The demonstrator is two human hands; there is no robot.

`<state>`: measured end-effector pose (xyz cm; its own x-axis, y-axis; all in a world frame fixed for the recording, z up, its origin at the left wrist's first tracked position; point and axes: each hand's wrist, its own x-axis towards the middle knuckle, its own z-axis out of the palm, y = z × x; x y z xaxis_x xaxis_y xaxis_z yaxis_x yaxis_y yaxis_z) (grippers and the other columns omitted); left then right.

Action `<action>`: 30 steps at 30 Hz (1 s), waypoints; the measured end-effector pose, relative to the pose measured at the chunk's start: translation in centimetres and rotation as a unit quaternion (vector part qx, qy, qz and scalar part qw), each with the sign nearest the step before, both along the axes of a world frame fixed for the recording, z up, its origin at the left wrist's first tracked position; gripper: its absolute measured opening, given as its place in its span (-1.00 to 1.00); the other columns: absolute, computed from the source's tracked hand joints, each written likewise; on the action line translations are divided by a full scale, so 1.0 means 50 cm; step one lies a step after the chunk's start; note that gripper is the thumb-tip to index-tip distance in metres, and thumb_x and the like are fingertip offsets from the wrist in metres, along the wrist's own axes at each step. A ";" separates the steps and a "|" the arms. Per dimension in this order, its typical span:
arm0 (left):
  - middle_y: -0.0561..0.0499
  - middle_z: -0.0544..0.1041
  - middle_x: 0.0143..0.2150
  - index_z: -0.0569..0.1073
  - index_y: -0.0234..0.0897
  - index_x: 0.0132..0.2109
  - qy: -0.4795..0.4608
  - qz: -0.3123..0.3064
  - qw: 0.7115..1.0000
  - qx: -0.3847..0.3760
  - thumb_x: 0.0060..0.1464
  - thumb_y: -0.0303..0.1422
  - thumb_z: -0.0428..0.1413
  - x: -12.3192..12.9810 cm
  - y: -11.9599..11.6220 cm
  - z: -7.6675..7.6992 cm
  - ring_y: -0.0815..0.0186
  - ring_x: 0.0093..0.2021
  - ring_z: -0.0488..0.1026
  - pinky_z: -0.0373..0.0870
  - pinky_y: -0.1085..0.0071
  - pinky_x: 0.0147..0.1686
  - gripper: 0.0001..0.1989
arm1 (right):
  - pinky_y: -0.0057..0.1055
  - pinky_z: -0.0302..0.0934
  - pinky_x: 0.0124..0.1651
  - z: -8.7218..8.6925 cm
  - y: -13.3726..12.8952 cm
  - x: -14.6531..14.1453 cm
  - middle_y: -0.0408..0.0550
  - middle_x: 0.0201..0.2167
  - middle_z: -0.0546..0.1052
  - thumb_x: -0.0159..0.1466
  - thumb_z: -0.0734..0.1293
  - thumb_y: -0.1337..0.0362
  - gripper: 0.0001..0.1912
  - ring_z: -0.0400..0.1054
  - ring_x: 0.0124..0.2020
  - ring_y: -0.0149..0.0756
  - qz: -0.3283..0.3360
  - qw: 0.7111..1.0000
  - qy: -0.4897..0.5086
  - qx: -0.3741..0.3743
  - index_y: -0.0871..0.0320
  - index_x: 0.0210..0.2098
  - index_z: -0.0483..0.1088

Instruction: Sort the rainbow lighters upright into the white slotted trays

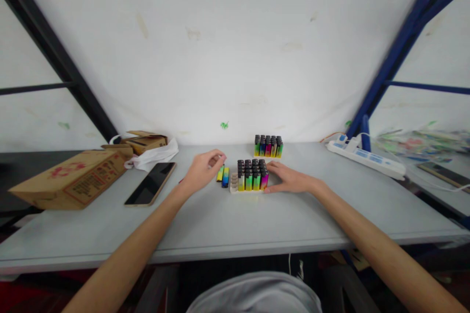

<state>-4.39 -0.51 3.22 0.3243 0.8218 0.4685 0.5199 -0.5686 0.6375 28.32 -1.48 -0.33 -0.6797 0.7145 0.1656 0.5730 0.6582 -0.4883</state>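
Note:
A white holder tray (234, 187) stands in the middle of the table with rows of upright lighters (252, 179) in it, black tops up and bodies in bright colour fades. Bare slots show in its left column. Against its right end rests my right hand (290, 178), thumb at the front corner and fingers behind, gripping it. My left hand (201, 170) is just left of the tray, with fingers curled and thumb and fingertips close together; whatever they pinch is hidden. Beside it lie loose lighters, among them a blue one (225, 177) and a yellow-green one (220, 174).
Another block of upright lighters (268, 146) stands farther back. On the left are a phone (151, 185), a white plastic bag (156, 155), a cardboard box (73, 178) and a smaller opened box (147, 143). A power strip (365, 157) with cables lies at right.

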 end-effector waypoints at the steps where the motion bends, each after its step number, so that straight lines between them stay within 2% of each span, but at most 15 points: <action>1: -0.01 0.57 -0.39 0.57 -0.25 -0.22 0.011 0.024 1.000 0.010 0.19 -0.24 0.14 -0.012 0.012 -0.002 0.29 -0.42 0.45 0.40 0.39 -0.26 -0.81 | 0.06 0.14 0.37 -0.001 0.001 0.000 0.21 0.21 0.40 0.23 0.42 -0.24 -0.14 0.30 0.22 0.07 0.000 1.000 0.000 -0.001 0.21 0.31 0.30; 4: -0.04 0.55 -0.38 0.60 -0.24 -0.27 0.062 0.051 0.997 0.014 0.04 -0.25 0.22 -0.047 0.044 -0.012 0.22 -0.38 0.43 0.39 0.34 -0.20 -0.83 | 0.07 0.15 0.35 -0.005 0.003 0.001 0.19 0.19 0.40 0.22 0.43 -0.25 -0.13 0.30 0.20 0.08 -0.007 1.000 0.001 -0.002 0.20 0.30 0.31; 7: -0.08 0.52 -0.32 0.63 -0.26 -0.17 0.139 0.062 0.988 0.000 0.03 -0.15 0.23 -0.068 0.059 -0.025 0.15 -0.28 0.45 0.39 0.29 -0.10 -0.69 | 0.08 0.16 0.34 -0.005 0.002 0.002 0.19 0.19 0.41 0.21 0.43 -0.25 -0.13 0.31 0.20 0.08 -0.012 1.000 0.001 -0.004 0.19 0.29 0.32; 10: -0.10 0.49 -0.27 0.62 -0.29 -0.05 0.169 0.051 0.984 -0.010 0.08 -0.08 0.19 -0.065 0.059 -0.038 0.12 -0.24 0.45 0.38 0.27 -0.05 -0.57 | 0.06 0.15 0.35 -0.002 0.000 0.001 0.19 0.21 0.39 0.23 0.42 -0.24 -0.13 0.30 0.21 0.07 -0.008 1.000 -0.001 -0.007 0.20 0.31 0.30; 13: -0.10 0.48 -0.27 0.62 -0.28 -0.06 0.164 0.025 0.986 -0.014 0.07 -0.07 0.21 -0.050 0.057 -0.053 0.10 -0.22 0.44 0.37 0.26 -0.05 -0.58 | 0.06 0.16 0.35 0.001 -0.001 0.001 0.20 0.19 0.41 0.23 0.43 -0.24 -0.14 0.30 0.20 0.07 -0.010 1.000 -0.005 -0.004 0.21 0.29 0.32; 18: -0.03 0.48 -0.36 0.59 -0.23 -0.20 0.103 0.004 0.994 -0.026 -0.03 -0.19 0.27 -0.037 0.067 -0.077 0.16 -0.30 0.41 0.36 0.33 -0.16 -0.74 | 0.04 0.17 0.35 0.000 0.000 0.000 0.18 0.19 0.41 0.23 0.42 -0.25 -0.16 0.31 0.20 0.06 -0.004 1.000 0.001 0.000 0.19 0.29 0.32; 23: 0.07 0.46 -0.48 0.51 -0.18 -0.26 0.050 -0.004 0.996 -0.072 -0.12 -0.36 0.27 -0.039 0.067 -0.074 0.24 -0.44 0.37 0.28 0.41 -0.37 -0.80 | 0.07 0.18 0.34 -0.001 0.000 0.001 0.19 0.19 0.41 0.23 0.42 -0.25 -0.17 0.31 0.19 0.07 -0.006 1.000 -0.002 0.002 0.20 0.27 0.34; 27: 0.02 0.52 -0.38 0.53 -0.23 -0.16 -0.038 0.011 0.995 -0.090 -0.08 -0.26 0.30 -0.031 0.058 -0.053 0.27 -0.39 0.45 0.36 0.43 -0.39 -0.70 | 0.05 0.17 0.35 0.001 -0.001 0.001 0.18 0.18 0.42 0.23 0.42 -0.24 -0.18 0.32 0.20 0.07 -0.004 1.000 -0.003 0.004 0.19 0.26 0.34; 30: -0.03 0.53 -0.33 0.49 -0.31 -0.11 -0.112 -0.015 0.981 -0.159 -0.01 -0.11 0.28 -0.021 0.049 -0.037 0.29 -0.44 0.48 0.40 0.41 -0.46 -0.59 | 0.06 0.16 0.35 0.001 -0.001 0.001 0.21 0.19 0.41 0.24 0.42 -0.23 -0.17 0.31 0.21 0.07 -0.003 1.000 -0.004 0.002 0.22 0.27 0.33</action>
